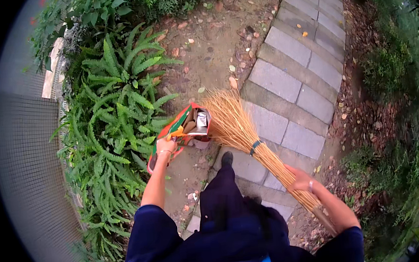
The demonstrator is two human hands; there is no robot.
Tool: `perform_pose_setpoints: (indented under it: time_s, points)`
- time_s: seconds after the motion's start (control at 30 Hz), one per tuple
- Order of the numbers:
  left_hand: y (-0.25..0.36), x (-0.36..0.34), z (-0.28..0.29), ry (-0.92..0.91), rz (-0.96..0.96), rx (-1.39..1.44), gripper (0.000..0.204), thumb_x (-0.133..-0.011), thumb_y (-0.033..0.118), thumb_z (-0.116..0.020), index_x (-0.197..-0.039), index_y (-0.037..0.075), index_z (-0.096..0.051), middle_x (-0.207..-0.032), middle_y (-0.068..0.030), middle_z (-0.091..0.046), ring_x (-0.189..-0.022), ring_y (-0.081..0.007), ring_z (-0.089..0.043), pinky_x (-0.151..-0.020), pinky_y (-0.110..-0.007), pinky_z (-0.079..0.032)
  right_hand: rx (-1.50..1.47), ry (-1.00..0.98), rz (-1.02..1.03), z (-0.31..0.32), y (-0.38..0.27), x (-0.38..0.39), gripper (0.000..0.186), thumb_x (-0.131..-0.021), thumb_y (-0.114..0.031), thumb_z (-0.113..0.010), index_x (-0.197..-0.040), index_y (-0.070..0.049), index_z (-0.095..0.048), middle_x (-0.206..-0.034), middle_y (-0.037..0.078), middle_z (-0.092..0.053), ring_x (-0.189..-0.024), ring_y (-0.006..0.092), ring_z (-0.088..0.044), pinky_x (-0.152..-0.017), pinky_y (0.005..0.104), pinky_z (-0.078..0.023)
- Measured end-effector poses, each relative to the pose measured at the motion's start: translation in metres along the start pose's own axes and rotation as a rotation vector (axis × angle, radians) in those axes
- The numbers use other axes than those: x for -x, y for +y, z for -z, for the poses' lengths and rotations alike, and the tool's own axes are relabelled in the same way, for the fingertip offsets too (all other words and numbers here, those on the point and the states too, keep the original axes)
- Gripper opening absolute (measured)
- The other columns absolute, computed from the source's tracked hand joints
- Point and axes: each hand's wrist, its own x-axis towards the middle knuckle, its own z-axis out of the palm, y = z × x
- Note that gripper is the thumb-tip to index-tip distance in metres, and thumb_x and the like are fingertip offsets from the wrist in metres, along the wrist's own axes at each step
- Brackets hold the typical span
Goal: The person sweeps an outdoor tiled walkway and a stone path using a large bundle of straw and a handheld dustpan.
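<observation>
My left hand [167, 146] is closed at the side of a red and green container [185, 114], whose open mouth faces up. Brown pieces and a silvery scrap [201, 120] lie inside it. An orange-yellow part [175, 133] shows right by my fingers; whether it is a handle I cannot tell. My right hand [300, 178] wraps round the lower handle of a long straw broom [236, 121]. A dark band binds its stalks. The broom slants up to the left, and its spread bristles come up beside the container's mouth.
Grey stone slabs [284, 83] form a path running away to the upper right. Bare soil with scattered leaves [212, 42] borders it. Ferns [113, 94] crowd the left, next to a mesh fence [30, 165]. Leaf litter and low bushes [387, 72] line the right. My dark shoe [227, 158] stands on the slabs.
</observation>
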Motion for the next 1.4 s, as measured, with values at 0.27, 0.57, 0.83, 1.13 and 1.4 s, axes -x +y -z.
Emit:
perform_pose_setpoints:
  time_s: [0.27, 0.57, 0.83, 1.13, 1.4]
  points:
    - [-0.044, 0.017, 0.015, -0.057, -0.002, 0.271, 0.025, -0.054, 0.008, -0.058, -0.077, 0.000, -0.062, -0.061, -0.0041, -0.055, -0.056, -0.0152, -0.051, -0.053, -0.028, -0.041, -0.356, 0.015, -0.138, 0.014, -0.012, 0.154, 0.096, -0.054, -0.011, -0.068, -0.137, -0.013, -0.019, -0.112, 0.008, -0.054, -0.100, 0.0170, -0.052, -0.088, 0.0275, -0.040]
    - [-0.104, 0.045, -0.005, -0.084, -0.099, 0.371, 0.027, -0.055, 0.007, -0.055, -0.081, 0.003, -0.061, -0.063, -0.0049, -0.057, -0.056, -0.0158, -0.052, -0.053, -0.027, -0.041, -0.691, 0.120, -0.114, -0.012, 0.012, 0.146, 0.090, -0.057, -0.001, -0.061, -0.137, -0.012, -0.020, -0.109, 0.008, -0.053, -0.091, 0.0179, -0.054, -0.075, 0.0286, -0.047]
    - [-0.060, 0.130, 0.023, -0.071, 0.071, 0.613, 0.027, -0.061, 0.001, -0.049, -0.086, 0.000, -0.059, -0.061, -0.0002, -0.051, -0.050, -0.0113, -0.047, -0.046, -0.026, -0.038, -1.433, 0.246, 0.073, -0.080, 0.067, 0.149, 0.092, -0.062, -0.001, -0.056, -0.139, -0.017, -0.008, -0.114, 0.017, -0.046, -0.085, 0.0294, -0.055, -0.060, 0.0432, -0.052]
    - [-0.034, 0.136, -0.007, 0.032, 0.342, 1.024, 0.012, -0.057, 0.001, -0.050, -0.052, 0.008, -0.043, -0.044, 0.0022, -0.036, -0.032, -0.0108, -0.028, -0.032, -0.025, -0.019, -1.539, 0.656, 0.201, 0.006, 0.143, 0.149, 0.059, -0.065, -0.030, -0.054, -0.116, -0.002, -0.043, -0.086, 0.018, -0.056, -0.061, 0.0300, -0.058, -0.051, 0.0394, -0.051]
    - [0.091, 0.110, -0.053, -0.037, 0.477, 1.076, 0.017, -0.061, 0.005, -0.052, -0.052, 0.012, -0.039, -0.042, 0.0030, -0.032, -0.030, -0.0119, -0.022, -0.033, -0.026, -0.016, -1.562, 0.600, 0.011, 0.192, 0.217, 0.038, 0.040, -0.066, -0.030, -0.058, -0.092, -0.001, -0.051, -0.072, 0.016, -0.058, -0.058, 0.0282, -0.058, -0.051, 0.0375, -0.050]
